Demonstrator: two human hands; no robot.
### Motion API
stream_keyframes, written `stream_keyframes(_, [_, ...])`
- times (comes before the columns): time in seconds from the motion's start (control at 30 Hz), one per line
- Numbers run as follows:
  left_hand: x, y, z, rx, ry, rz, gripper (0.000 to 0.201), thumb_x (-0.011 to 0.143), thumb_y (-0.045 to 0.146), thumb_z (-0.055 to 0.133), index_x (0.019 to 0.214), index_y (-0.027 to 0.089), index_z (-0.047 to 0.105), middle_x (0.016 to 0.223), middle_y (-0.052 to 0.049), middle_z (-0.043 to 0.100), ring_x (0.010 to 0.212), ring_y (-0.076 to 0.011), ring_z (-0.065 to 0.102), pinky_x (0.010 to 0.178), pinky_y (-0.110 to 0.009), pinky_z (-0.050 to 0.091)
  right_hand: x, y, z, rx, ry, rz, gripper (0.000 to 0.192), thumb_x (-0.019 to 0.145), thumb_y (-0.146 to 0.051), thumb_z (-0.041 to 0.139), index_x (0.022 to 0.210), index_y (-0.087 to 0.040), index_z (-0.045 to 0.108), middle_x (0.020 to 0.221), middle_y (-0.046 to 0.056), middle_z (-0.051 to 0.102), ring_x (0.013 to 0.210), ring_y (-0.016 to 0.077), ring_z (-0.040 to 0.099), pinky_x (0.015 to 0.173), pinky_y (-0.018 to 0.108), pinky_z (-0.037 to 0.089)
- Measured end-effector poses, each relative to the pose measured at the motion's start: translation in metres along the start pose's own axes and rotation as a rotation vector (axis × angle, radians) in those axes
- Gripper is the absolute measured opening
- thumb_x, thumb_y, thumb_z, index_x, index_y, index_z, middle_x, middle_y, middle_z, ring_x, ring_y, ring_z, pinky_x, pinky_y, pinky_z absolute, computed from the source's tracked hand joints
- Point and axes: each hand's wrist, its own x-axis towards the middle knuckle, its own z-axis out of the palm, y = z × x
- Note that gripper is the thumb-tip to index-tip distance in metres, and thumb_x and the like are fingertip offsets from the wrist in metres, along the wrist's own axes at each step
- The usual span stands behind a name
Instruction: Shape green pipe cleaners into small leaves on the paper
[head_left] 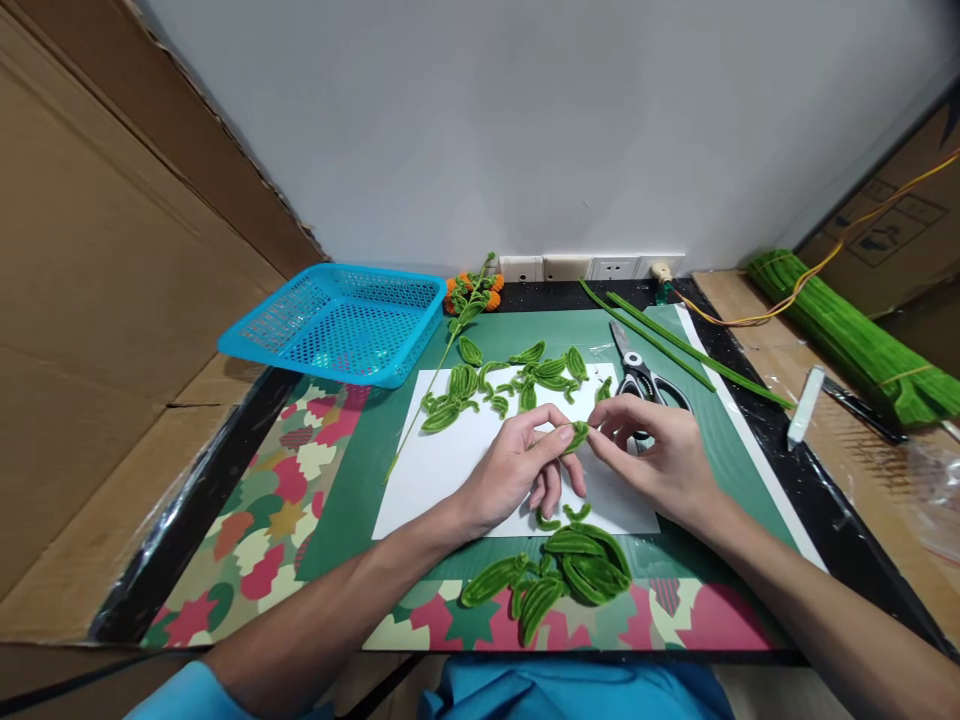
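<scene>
Pinched between both hands above the white sheet point(450, 470): one small green leaf point(577, 437) of bent pipe cleaner. Left hand point(517, 465) closed on its lower end by thumb and forefinger, right hand point(660, 455) nipping the tip with its fingertips. Probably feather-light, fuzzy, easy to grip; wire core likely to bend and keep whatever shape is pressed in. Best held at the ends, gently. More leaves point(517, 385) behind, a pile point(562, 580) nearer; scissors point(637, 370) just beside the right hand.
</scene>
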Motion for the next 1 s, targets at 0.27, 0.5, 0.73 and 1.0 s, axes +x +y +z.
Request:
stream_keyframes(0.27, [0.0004, 0.002, 0.0016, 0.015, 0.016, 0.001, 0.031, 0.102, 0.048, 0.06, 0.092, 0.02, 0.051, 0.064, 0.0, 0.071, 0.037, -0.0072, 0.053, 0.034, -0.013, 0.034, -0.0024, 0.0038, 0.0001, -0.223, -0.051, -0.155, 0.005, 0.097, -0.016, 0.062, 0.094, -0.018, 0.066, 0.071, 0.0, 0.066, 0.056, 0.0121, 0.06, 0.053, 0.023, 0.045])
stream_keyframes(0.5, [-0.0006, 0.0032, 0.0041, 0.017, 0.033, -0.007, 0.03, 0.102, 0.047, 0.058, 0.09, 0.021, 0.049, 0.063, 0.002, 0.069, 0.036, -0.0065, 0.05, 0.035, -0.013, 0.031, -0.002, 0.007, -0.0013, -0.357, -0.049, -0.284, 0.009, 0.099, -0.015, 0.06, 0.098, -0.016, 0.069, 0.074, 0.003, 0.067, 0.057, 0.0134, 0.059, 0.053, 0.026, 0.042])
stream_keyframes(0.73, [-0.0006, 0.004, 0.0039, 0.004, 0.04, -0.003, 0.03, 0.102, 0.045, 0.057, 0.088, 0.021, 0.048, 0.063, 0.001, 0.068, 0.037, -0.0068, 0.049, 0.035, -0.014, 0.032, -0.0007, 0.0077, -0.0044, -0.436, -0.052, -0.366, 0.01, 0.1, -0.014, 0.063, 0.098, -0.017, 0.073, 0.086, 0.006, 0.076, 0.063, 0.0145, 0.066, 0.06, 0.027, 0.046])
stream_keyframes(1.0, [-0.0009, 0.0021, 0.0057, 0.045, 0.031, 0.026, 0.031, 0.103, 0.047, 0.058, 0.092, 0.021, 0.048, 0.067, 0.002, 0.068, 0.038, -0.0057, 0.051, 0.035, -0.013, 0.03, -0.0039, 0.0048, 0.0016, -0.468, 0.037, -0.404, 0.017, 0.096, -0.013, 0.066, 0.081, -0.018, 0.071, 0.064, 0.001, 0.065, 0.051, 0.0134, 0.053, 0.053, 0.028, 0.041])
